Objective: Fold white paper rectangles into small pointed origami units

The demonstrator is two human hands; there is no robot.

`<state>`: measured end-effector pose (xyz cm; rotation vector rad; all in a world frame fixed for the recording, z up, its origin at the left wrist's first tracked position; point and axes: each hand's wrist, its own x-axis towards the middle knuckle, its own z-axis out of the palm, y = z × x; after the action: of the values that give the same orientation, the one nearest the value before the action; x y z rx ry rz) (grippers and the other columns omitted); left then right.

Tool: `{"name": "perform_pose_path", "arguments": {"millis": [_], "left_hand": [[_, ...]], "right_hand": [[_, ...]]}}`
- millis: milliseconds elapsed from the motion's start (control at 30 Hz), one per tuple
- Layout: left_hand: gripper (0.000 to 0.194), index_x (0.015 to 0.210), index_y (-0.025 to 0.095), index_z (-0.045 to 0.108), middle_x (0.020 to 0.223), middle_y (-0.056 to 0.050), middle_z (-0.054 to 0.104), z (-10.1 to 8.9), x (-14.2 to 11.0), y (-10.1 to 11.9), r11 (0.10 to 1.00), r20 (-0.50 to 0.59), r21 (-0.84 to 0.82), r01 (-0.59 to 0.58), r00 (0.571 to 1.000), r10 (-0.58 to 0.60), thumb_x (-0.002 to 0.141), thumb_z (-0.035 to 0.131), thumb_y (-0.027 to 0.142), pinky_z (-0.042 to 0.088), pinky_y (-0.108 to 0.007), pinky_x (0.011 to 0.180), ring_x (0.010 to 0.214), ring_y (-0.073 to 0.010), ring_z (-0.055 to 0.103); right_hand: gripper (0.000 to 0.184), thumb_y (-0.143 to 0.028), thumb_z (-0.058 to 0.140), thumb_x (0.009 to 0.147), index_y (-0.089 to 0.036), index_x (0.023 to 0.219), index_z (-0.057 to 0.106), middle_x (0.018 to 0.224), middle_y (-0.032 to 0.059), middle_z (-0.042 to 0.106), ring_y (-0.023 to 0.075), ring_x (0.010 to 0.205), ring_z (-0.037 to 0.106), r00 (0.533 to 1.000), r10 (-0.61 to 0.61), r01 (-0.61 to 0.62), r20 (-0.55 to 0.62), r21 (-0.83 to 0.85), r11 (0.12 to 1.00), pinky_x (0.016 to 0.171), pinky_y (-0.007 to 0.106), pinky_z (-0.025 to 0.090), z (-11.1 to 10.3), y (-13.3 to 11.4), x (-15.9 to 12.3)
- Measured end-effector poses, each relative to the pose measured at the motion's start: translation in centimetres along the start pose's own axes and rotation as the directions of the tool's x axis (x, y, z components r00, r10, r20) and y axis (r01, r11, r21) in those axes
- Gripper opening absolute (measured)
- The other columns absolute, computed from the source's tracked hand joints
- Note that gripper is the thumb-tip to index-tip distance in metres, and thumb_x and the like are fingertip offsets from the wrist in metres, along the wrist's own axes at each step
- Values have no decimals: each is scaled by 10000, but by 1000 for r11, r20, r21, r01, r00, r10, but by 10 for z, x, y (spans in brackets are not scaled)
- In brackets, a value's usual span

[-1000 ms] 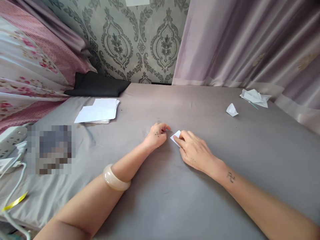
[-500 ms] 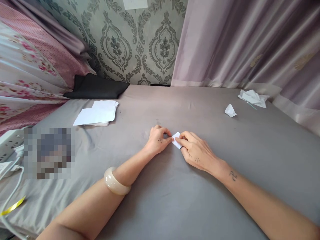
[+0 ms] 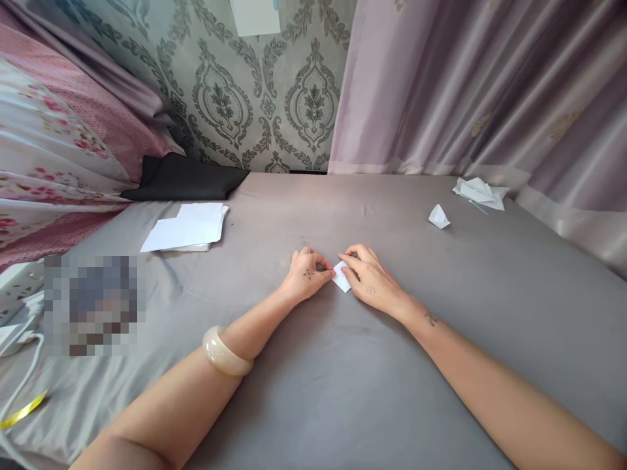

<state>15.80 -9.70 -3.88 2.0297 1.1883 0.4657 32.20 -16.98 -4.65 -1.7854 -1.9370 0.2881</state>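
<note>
Pinching the small folded paper (image 3: 341,282) at its left corner, the left hand (image 3: 307,275) is keeping thumb and forefinger narrow, tip almost against tip; the right hand (image 3: 376,285) is spreading its forefinger and thumb slightly apart, the forefinger reaching over the far corner and the thumb resting by the right side; whether those two are gripping the sheet or only steadying it, I cannot tell. The paper is lying directly between the two hands, to the right of the left fingertips and to the left of the right thumb, with its near corner pointing back toward the person; its outline is showing as a tilted diamond, the longer line seemingly running from the far corner to the near one, though the fingers are covering part of it; neither hand is clearly nearer, since both are meeting its edges.

Farther out, the grey sheet (image 3: 372,372) is spreading beneath everything; a stack of white paper (image 3: 193,227) is lying beyond the left hand, off to the left; an upright folded piece (image 3: 439,217) is standing well apart, beyond the right hand and to the right; past it, a loose pile of white paper (image 3: 480,191) is resting near the curtain (image 3: 421,98), a thin green stick (image 3: 478,207) lying just beside it.
</note>
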Motion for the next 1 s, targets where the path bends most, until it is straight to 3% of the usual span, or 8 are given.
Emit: {"name": "perform_pose_path", "arguments": {"millis": [233,367,467,600,700,833,900,1000], "left_hand": [[185,841,182,698,817,-28,598,-2,0,1,984,-22,-179,11,1000,-16,739,655,331,433,-292,752,812,-178,535],[373,944,146,640,846,-40,653,-3,-1,6,831,-26,-555,21,999,-42,763,653,471,448,-284,750,791,-160,586],[423,974,131,630,966,-72,681,-3,-3,9,722,29,-692,-4,999,33,699,748,430,451,-300,859,910,-178,619],[380,956,126,660,971,-81,705,-2,-5,11,694,96,-720,-7,989,109,696,765,382,461,-321,877,912,-193,638],[276,892,131,687,887,-65,713,-1,-4,8,755,41,-653,-59,993,113,756,708,370,471,-304,808,837,-184,637],[156,842,171,690,794,-33,671,1,0,0,914,-140,-276,-296,954,266,832,627,314,453,-279,702,749,-161,598],[122,848,188,680,840,-39,659,2,1,-4,890,-218,-19,-455,871,440,863,593,273,447,-282,721,790,-162,585],[157,894,194,665,911,-57,658,3,1,-8,723,-210,343,-599,701,681,918,518,247,423,-300,722,820,-171,560]], "right_hand": [[130,-332,570,839,-212,877,600,821,16,624,157,734,584,972,224,-235,72,328,915,682,311,463,-11,4,-3],[189,-339,672,774,-195,840,568,767,1,653,135,734,631,892,428,-370,143,775,512,619,248,483,-16,1,-2],[232,-250,756,696,-185,827,575,845,24,692,144,821,676,848,478,-364,231,908,207,714,244,539,-16,-4,-2],[219,-228,766,694,-172,831,605,924,61,716,158,888,687,864,415,-349,285,933,86,837,275,551,-11,-7,-3],[223,-277,738,728,-178,881,610,964,70,708,178,894,683,884,390,-361,259,907,216,819,323,555,-8,-6,-4],[285,-271,729,732,-222,996,632,1024,55,669,180,863,641,932,331,-173,-148,621,765,696,309,522,-7,0,-4],[193,-240,688,780,-235,971,661,995,42,656,170,852,613,935,152,-20,-322,380,925,680,289,489,-7,3,-4],[127,-179,560,882,-222,886,679,899,35,658,163,843,589,922,-113,143,-371,55,988,717,282,452,-9,4,-8]]}}
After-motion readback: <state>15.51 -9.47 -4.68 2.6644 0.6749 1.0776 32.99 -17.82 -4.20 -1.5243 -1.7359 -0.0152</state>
